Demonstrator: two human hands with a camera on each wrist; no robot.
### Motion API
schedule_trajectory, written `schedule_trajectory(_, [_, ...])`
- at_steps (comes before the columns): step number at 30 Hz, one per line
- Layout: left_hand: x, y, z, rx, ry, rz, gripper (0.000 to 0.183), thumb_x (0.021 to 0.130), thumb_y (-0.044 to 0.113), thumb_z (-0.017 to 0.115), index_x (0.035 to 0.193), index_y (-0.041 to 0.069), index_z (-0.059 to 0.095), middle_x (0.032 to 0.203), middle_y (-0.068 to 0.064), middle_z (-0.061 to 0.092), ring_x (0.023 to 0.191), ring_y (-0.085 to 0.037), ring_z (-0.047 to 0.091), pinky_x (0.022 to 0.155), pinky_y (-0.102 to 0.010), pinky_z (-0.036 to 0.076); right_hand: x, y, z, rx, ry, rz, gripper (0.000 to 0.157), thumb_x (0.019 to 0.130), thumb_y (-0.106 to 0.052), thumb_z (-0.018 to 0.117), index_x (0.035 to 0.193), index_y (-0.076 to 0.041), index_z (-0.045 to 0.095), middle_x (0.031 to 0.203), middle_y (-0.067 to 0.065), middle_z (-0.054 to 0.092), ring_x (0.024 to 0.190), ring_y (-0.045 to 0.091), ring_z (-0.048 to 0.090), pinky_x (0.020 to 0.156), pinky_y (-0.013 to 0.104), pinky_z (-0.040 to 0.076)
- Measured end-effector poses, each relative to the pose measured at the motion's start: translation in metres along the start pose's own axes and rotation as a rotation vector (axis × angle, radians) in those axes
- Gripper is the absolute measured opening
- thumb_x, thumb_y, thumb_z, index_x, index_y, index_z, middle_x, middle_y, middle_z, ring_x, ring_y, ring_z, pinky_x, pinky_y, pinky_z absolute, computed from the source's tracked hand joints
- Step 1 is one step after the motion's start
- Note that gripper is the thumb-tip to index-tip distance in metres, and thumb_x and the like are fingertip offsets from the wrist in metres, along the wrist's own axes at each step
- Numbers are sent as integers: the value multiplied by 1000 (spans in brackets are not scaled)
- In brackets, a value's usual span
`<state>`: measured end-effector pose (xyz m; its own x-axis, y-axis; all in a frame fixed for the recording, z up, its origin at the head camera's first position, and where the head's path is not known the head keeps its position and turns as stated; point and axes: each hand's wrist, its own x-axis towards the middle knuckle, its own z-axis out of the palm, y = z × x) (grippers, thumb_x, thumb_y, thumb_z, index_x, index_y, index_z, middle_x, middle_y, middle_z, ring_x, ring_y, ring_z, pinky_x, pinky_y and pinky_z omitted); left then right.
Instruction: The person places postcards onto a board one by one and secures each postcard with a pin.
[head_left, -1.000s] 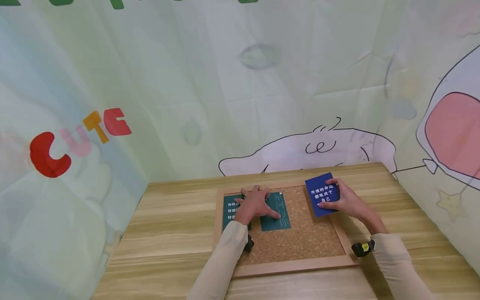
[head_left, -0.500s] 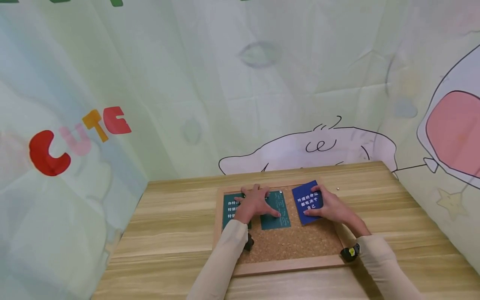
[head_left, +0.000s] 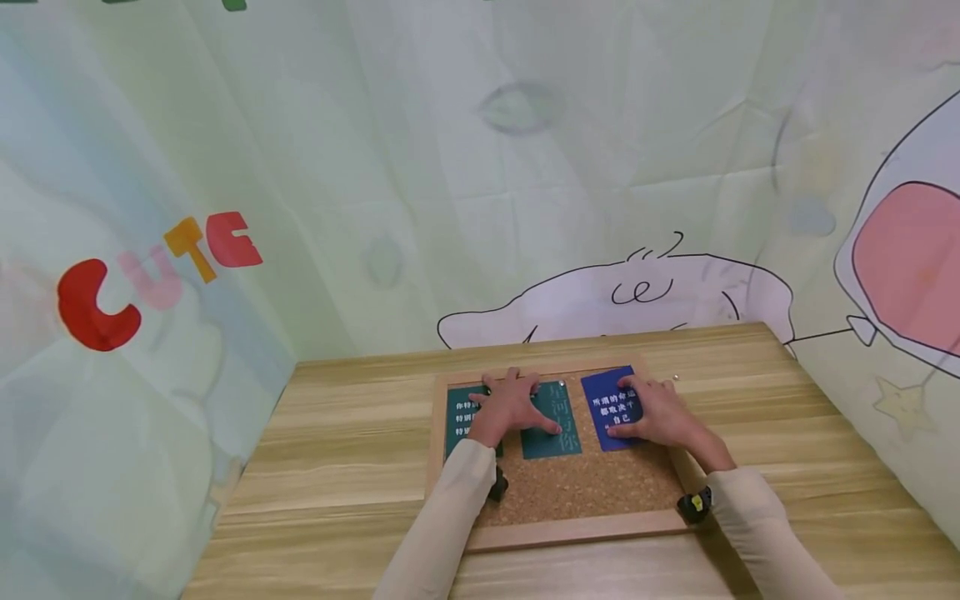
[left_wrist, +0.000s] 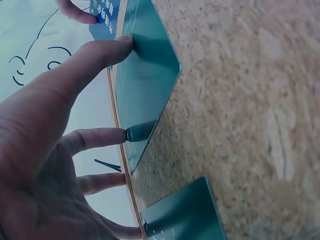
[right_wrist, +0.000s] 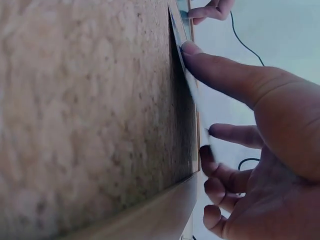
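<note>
My left hand [head_left: 512,410] spreads its fingers over the middle teal card [head_left: 551,442] on the cork board [head_left: 577,487]. In the left wrist view its thumb and one finger touch that card's face, while other fingertips reach the board's far edge. Left of it lies another teal card [head_left: 459,417] with white writing, partly covered by the hand. My right hand [head_left: 663,417] holds a blue card [head_left: 600,396] by its right side, at the board's upper right. In the right wrist view, the blue card [right_wrist: 192,90] slants up from the cork, with the thumb on its face and fingertips behind its edge.
The board's wooden frame [head_left: 592,529] rests on a wood-grain table [head_left: 352,450]. A small shiny pin [head_left: 676,377] lies on the table right of the frame, and another pin [head_left: 562,383] sits at the middle card's top corner. A printed curtain [head_left: 420,208] hangs behind.
My right hand has moved left and slightly down, bringing the blue card from over the right frame edge onto the cork and turning it straighter. The left hand has stayed in place.
</note>
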<state>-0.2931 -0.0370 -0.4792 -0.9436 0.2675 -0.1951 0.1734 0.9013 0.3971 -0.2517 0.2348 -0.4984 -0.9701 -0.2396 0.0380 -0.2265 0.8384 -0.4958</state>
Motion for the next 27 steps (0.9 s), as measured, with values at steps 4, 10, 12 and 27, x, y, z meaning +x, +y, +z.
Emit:
schedule_trajectory(4, [1, -1, 1, 3, 0, 1, 72, 73, 60, 93, 127, 22, 64, 151, -15, 48, 148, -58, 23, 108, -91, 16, -1, 0, -1, -62, -36, 34, 88, 79, -49, 92, 144, -1, 56, 129, 33, 60, 108, 44, 49, 88, 57, 44])
schedule_trajectory(10, [2, -1, 1, 0, -3, -6, 74, 73, 60, 92, 129, 22, 64, 154, -15, 46, 148, -58, 21, 108, -91, 17, -2, -1, -2, -81, -36, 34, 88, 79, -50, 92, 144, -2, 58, 126, 34, 56, 109, 46, 45, 87, 58, 45])
schedule_trajectory(12, [2, -1, 1, 0, -3, -8, 75, 73, 60, 92, 131, 23, 64, 154, -15, 46, 148, -58, 21, 108, -91, 16, -2, -1, -2, -84, -31, 37, 88, 79, -51, 92, 144, -3, 59, 125, 33, 54, 110, 46, 44, 86, 57, 45])
schedule_trajectory(27, [3, 1, 0, 38, 2, 15, 74, 73, 61, 91, 127, 20, 63, 146, -17, 51, 145, -61, 26, 112, -89, 14, 0, 4, 0, -68, -25, 76, 90, 77, -56, 92, 146, -6, 61, 124, 28, 48, 109, 43, 41, 81, 49, 43])
